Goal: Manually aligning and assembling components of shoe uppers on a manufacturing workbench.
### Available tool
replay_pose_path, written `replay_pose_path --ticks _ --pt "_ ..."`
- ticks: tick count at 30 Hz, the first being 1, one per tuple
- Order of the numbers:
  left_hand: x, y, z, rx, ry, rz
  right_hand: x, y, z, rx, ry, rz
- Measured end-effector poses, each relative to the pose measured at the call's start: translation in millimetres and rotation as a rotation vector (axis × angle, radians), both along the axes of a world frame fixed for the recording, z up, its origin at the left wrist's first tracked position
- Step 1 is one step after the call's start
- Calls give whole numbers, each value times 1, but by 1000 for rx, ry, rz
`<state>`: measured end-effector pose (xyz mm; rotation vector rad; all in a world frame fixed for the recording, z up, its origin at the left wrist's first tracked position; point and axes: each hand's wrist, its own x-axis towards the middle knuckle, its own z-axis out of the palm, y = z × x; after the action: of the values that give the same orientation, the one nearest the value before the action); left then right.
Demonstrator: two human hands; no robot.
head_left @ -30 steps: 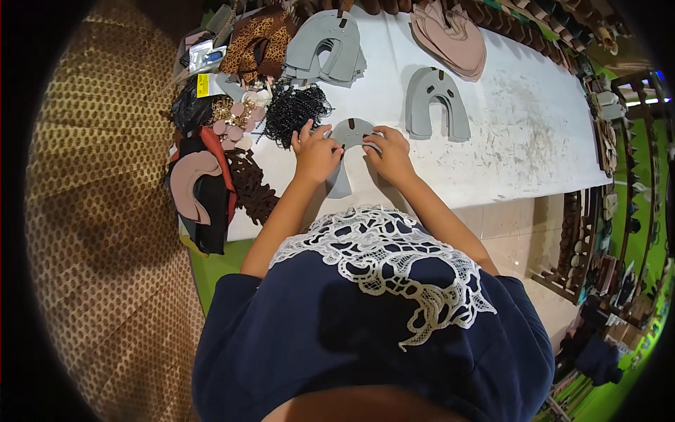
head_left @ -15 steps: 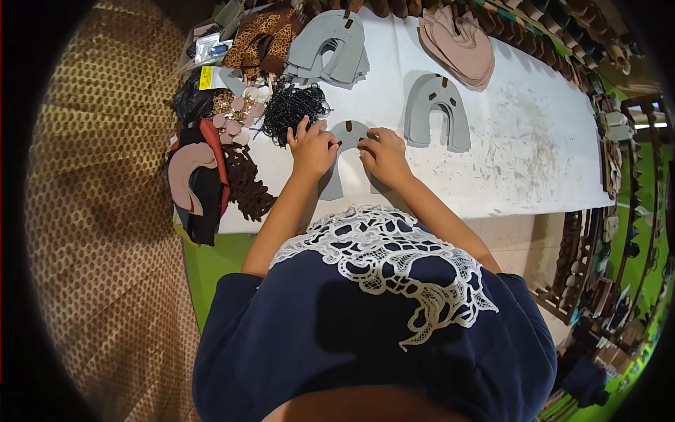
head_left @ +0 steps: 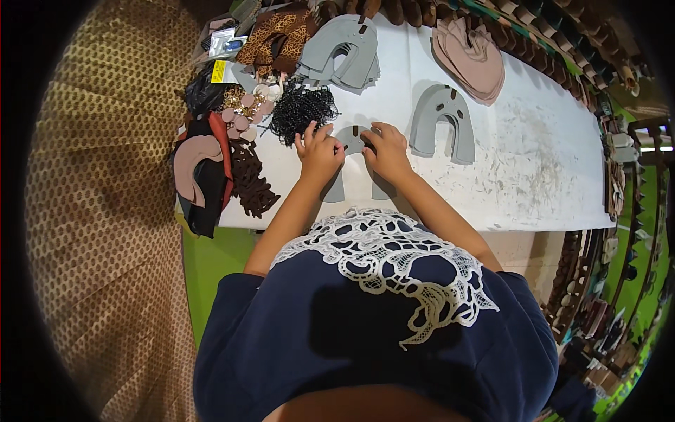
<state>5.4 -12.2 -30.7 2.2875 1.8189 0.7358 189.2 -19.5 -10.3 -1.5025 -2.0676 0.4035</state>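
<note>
On the white table, close in front of me, lies a grey arch-shaped flat piece [head_left: 334, 188] with a short brown tab [head_left: 356, 131] at the middle of its curve. My left hand [head_left: 322, 153] is at the arch's left shoulder, thumb and forefinger bent onto it, the other fingers raised and apart. Opposite it, my right hand [head_left: 387, 151] has thumb and fingers curled onto the right shoulder. My fingers cover whatever small parts lie beneath their tips. Farther right rests a stack of similar grey arches [head_left: 424, 126], its top one bearing several brown tabs.
Black curly strands [head_left: 304, 112] lie just beyond my left hand. Left of them are gold chains with pink discs [head_left: 242, 123], dark brown strips [head_left: 253, 183] and a pink curved piece [head_left: 188, 165]. Farther back sit more grey arches [head_left: 323, 49], leopard-print pieces [head_left: 271, 42] and pink pieces [head_left: 467, 60].
The whole view has shifted slightly, so the table's things appear a little to the right. Both hands stay on the grey arch; dark bits seen at my fingertips before are now mostly covered.
</note>
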Motion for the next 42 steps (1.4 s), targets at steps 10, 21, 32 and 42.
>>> replay_pose_path --ticks 10,21,32,42 --pt "8 -7 0 49 45 133 -5 10 -8 -34 -54 -37" --pt "6 -25 12 158 194 -28 -6 43 -2 -262 9 -16" --pt "7 -43 8 90 308 5 0 73 0 -283 -196 300" --pt "12 -45 12 39 329 21 -16 64 -1 -424 -160 224"
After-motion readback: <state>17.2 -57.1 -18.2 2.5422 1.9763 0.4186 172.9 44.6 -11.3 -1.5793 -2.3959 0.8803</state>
